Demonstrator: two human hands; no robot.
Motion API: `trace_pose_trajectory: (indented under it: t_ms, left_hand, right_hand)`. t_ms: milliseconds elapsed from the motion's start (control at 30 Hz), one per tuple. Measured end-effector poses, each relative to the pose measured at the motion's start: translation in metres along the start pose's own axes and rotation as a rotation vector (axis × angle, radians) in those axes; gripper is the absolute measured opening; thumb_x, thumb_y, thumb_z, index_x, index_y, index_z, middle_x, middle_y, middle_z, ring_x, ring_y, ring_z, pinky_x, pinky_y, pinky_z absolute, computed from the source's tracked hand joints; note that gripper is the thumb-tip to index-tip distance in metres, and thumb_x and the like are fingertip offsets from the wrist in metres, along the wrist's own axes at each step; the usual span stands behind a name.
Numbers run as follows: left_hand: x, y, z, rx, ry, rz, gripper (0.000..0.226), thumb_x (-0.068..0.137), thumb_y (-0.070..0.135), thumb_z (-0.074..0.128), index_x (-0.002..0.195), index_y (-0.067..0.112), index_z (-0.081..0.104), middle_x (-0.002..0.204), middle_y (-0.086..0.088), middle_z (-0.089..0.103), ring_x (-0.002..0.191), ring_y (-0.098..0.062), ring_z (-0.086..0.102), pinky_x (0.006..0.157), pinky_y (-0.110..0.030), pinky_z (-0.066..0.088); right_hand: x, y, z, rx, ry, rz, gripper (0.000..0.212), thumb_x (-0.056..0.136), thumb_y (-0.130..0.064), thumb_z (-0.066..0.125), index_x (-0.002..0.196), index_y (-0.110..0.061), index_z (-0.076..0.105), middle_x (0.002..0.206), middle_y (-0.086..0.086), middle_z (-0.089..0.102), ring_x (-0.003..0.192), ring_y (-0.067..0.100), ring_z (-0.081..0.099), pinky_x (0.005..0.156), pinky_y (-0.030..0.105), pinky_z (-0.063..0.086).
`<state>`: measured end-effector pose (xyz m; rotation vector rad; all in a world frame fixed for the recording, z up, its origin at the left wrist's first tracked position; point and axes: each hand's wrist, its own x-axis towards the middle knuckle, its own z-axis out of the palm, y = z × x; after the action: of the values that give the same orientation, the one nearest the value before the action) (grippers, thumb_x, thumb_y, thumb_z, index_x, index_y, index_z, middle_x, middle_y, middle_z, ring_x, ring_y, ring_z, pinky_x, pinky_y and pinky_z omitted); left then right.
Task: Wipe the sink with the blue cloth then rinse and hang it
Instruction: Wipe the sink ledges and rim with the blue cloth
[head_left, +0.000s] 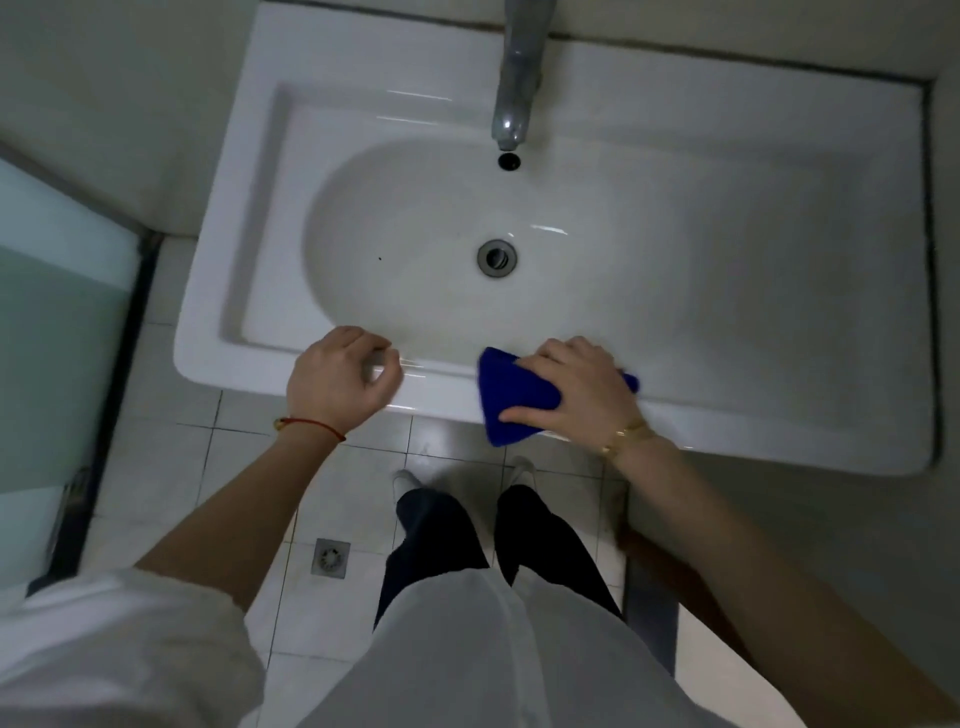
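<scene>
A white ceramic sink (753, 218) fills the upper part of the head view, with an oval basin and a metal drain (497, 257) in its middle. My right hand (576, 387) presses a folded blue cloth (511, 397) flat onto the sink's front rim, right of centre; part of the cloth hangs over the edge. My left hand (340, 379) rests on the front rim further left, fingers curled loosely, holding nothing. A chrome tap (517, 78) stands at the back, its spout above the overflow hole (508, 160).
A frosted glass door (57, 322) stands at the left. Below the sink is a white tiled floor with a square floor drain (330, 557). My legs and feet stand close to the sink's front. A grey wall or cabinet lies at the right.
</scene>
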<state>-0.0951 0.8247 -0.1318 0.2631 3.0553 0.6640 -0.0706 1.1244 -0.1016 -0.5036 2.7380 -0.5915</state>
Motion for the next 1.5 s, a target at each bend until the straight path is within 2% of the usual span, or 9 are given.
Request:
trace_pose_trajectory:
  t_ms: [167, 500, 700, 867, 967, 1067, 1167, 1300, 1500]
  left_hand:
    - [0.0, 0.0, -0.001, 0.005, 0.004, -0.017, 0.034, 0.087, 0.04, 0.052, 0.087, 0.015, 0.074, 0.083, 0.002, 0.07, 0.08, -0.017, 0.064, 0.06, -0.027, 0.047]
    - [-0.001, -0.002, 0.0, 0.008, -0.023, -0.02, 0.038, 0.088, 0.043, 0.049, 0.092, 0.015, 0.075, 0.087, 0.002, 0.071, 0.082, -0.017, 0.065, 0.061, -0.029, 0.051]
    - [-0.002, 0.001, -0.007, -0.014, -0.042, 0.01, 0.03, 0.087, 0.036, 0.053, 0.092, 0.015, 0.076, 0.087, 0.003, 0.072, 0.082, -0.017, 0.066, 0.062, -0.027, 0.05]
    - [0.017, 0.029, -0.009, -0.039, -0.063, 0.168, 0.035, 0.087, 0.035, 0.054, 0.102, 0.012, 0.075, 0.098, -0.004, 0.074, 0.09, -0.02, 0.068, 0.07, -0.029, 0.054]
    - [0.054, 0.058, 0.0, -0.12, -0.01, 0.317, 0.034, 0.091, 0.03, 0.055, 0.107, 0.007, 0.073, 0.103, -0.006, 0.073, 0.097, -0.022, 0.066, 0.087, -0.031, 0.052]
    - [0.109, 0.086, 0.004, -0.139, 0.108, 0.442, 0.031, 0.094, 0.02, 0.057, 0.117, 0.002, 0.068, 0.116, -0.011, 0.07, 0.108, -0.026, 0.063, 0.104, -0.031, 0.043]
    - [0.167, 0.119, 0.001, -0.148, 0.235, 0.471, 0.033, 0.094, 0.015, 0.057, 0.123, 0.0, 0.064, 0.124, -0.014, 0.065, 0.117, -0.03, 0.058, 0.107, -0.039, 0.042]
    - [0.22, 0.161, 0.015, -0.125, 0.269, 0.505, 0.035, 0.095, 0.017, 0.057, 0.125, 0.0, 0.062, 0.126, -0.015, 0.063, 0.12, -0.03, 0.057, 0.104, -0.039, 0.045]
    - [0.255, 0.185, 0.066, -0.049, 0.096, 0.365, 0.053, 0.099, 0.03, 0.049, 0.145, 0.005, 0.045, 0.15, -0.014, 0.046, 0.143, -0.03, 0.036, 0.119, -0.041, 0.03]
  right_hand:
    - [-0.042, 0.056, -0.021, -0.007, 0.032, 0.095, 0.08, 0.069, -0.084, 0.045, 0.117, -0.023, 0.065, 0.101, -0.007, 0.061, 0.089, 0.01, 0.042, 0.078, 0.029, 0.031]
    - [0.023, -0.021, 0.016, 0.07, 0.058, 0.008, 0.065, 0.072, -0.073, 0.06, 0.115, -0.024, 0.066, 0.099, -0.008, 0.061, 0.088, 0.014, 0.047, 0.077, 0.032, 0.039]
    - [-0.038, 0.042, -0.011, 0.0, 0.086, 0.102, 0.07, 0.076, -0.078, 0.047, 0.111, -0.021, 0.068, 0.094, -0.008, 0.06, 0.087, 0.014, 0.047, 0.077, 0.03, 0.033]
    - [-0.095, 0.103, -0.03, -0.09, 0.254, 0.186, 0.076, 0.084, -0.075, 0.037, 0.1, -0.009, 0.071, 0.093, 0.007, 0.066, 0.083, 0.03, 0.056, 0.077, 0.039, 0.042]
    - [-0.106, 0.117, -0.034, -0.087, 0.424, 0.308, 0.07, 0.085, -0.069, 0.045, 0.102, -0.006, 0.071, 0.095, 0.012, 0.065, 0.083, 0.032, 0.056, 0.076, 0.042, 0.043]
    - [-0.083, 0.133, -0.052, -0.083, 0.579, 0.496, 0.062, 0.082, -0.06, 0.054, 0.112, -0.008, 0.068, 0.101, 0.016, 0.061, 0.088, 0.034, 0.052, 0.078, 0.041, 0.041]
    - [-0.03, 0.157, -0.085, -0.086, 0.664, 0.625, 0.06, 0.084, -0.055, 0.059, 0.12, -0.008, 0.063, 0.112, 0.021, 0.058, 0.097, 0.038, 0.05, 0.081, 0.041, 0.04]
    - [0.059, 0.19, -0.103, -0.155, 0.507, 0.677, 0.057, 0.093, -0.052, 0.05, 0.135, -0.014, 0.051, 0.127, 0.019, 0.05, 0.109, 0.038, 0.045, 0.088, 0.045, 0.036]
    - [0.077, 0.202, -0.064, -0.261, 0.423, 0.41, 0.053, 0.096, -0.046, 0.043, 0.141, -0.019, 0.046, 0.13, 0.014, 0.052, 0.102, 0.037, 0.047, 0.084, 0.046, 0.042]
